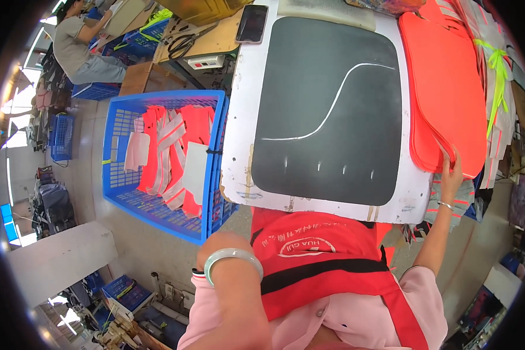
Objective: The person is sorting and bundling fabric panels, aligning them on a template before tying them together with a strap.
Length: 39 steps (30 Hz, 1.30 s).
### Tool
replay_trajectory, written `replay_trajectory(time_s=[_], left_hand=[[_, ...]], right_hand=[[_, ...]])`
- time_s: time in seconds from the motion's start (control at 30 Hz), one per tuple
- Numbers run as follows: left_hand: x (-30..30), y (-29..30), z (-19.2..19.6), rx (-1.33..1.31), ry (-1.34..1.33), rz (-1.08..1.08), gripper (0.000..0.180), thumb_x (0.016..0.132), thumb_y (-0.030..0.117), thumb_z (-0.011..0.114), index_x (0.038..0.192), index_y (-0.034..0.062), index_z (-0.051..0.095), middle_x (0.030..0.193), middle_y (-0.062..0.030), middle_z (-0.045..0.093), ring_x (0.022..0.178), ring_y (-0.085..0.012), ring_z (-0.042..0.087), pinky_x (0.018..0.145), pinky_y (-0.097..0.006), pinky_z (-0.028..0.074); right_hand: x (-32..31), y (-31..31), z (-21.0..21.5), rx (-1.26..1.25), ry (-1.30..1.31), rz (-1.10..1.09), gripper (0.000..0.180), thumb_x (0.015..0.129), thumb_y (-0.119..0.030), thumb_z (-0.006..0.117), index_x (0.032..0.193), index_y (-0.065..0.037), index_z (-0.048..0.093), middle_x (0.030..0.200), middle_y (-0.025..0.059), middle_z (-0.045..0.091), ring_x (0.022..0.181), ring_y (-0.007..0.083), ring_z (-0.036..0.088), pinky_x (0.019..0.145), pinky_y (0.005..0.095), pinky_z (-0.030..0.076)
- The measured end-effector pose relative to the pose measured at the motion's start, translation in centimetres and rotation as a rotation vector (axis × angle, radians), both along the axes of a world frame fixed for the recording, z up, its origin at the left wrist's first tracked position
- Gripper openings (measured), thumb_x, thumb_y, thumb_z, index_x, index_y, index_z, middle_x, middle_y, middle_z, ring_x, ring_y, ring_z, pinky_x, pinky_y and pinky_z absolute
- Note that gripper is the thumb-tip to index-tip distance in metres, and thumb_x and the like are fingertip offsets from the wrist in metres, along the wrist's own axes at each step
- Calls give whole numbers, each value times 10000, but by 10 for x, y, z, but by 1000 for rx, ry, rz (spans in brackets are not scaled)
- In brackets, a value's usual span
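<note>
On the right of the bench (237, 131), the right hand (451, 174) pinched the orange-red sheets' (446, 87) near edge, seemingly separating one, which called for a clean lift; whether the left hand (223, 245) had its fingers spread, I couldn't tell.

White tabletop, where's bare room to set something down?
The dark mat, left of the orange stack; also a narrow white strip between mat and blue basket. Crowded: right side, with stack and right hand; far-left corner, with phone.

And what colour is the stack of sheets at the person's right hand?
The stack of sheets is bright orange-red, showing best in the head view.
</note>
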State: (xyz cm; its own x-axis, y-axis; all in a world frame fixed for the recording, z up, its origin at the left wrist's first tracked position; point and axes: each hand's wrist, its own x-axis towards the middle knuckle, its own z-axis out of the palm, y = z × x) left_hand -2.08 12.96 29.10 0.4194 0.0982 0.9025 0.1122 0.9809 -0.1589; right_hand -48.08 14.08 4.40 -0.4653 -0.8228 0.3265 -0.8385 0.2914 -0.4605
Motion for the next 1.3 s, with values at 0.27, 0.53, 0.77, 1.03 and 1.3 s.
replay_trajectory(time_s=[0.27, 0.53, 0.77, 1.03, 1.3], left_hand=[[-9, -7, 17, 37, -136, -189, 414, 935, 281, 508, 1239, 0, 519, 1299, -161, 524, 1212, -304, 488, 998, -483, 322], [12, -7, 25, 25, -177, -411, 379, 947, 242, 484, 1236, 0, 521, 1282, -164, 533, 1209, -296, 484, 1016, -486, 318], [1, -9, 33, -8, 65, 222, 352, 951, 210, 481, 1215, -16, 535, 1278, -181, 530, 1194, -324, 486, 1010, -500, 336], [6, -21, 34, -81, 88, 263, 322, 935, 178, 500, 1191, -11, 547, 1252, -164, 551, 1188, -325, 489, 1001, -495, 351], [20, -22, 46, -118, 93, 284, 313, 918, 197, 517, 1181, 33, 559, 1245, -92, 562, 1204, -289, 474, 1020, -480, 330]], right_hand=[[13, -2, 6, 111, 219, 107, 652, 743, 1, 627, 1361, -75, 435, 1369, 131, 472, 1245, 313, 458, 1037, 397, 374], [-2, 3, 7, 89, 381, 209, 656, 717, 2, 627, 1345, -73, 457, 1384, 121, 450, 1275, 304, 418, 1060, 428, 341], [-14, 13, -3, 120, 371, 160, 522, 785, 6, 578, 1297, -72, 513, 1351, 113, 493, 1258, 290, 451, 1072, 418, 344], [-18, 12, 7, 170, 248, 147, 435, 857, 2, 521, 1286, -73, 522, 1341, 101, 514, 1257, 271, 464, 1062, 385, 361], [-16, 7, 10, 200, 195, 132, 399, 884, -20, 507, 1278, -80, 524, 1327, 95, 529, 1243, 271, 480, 1039, 370, 383]])
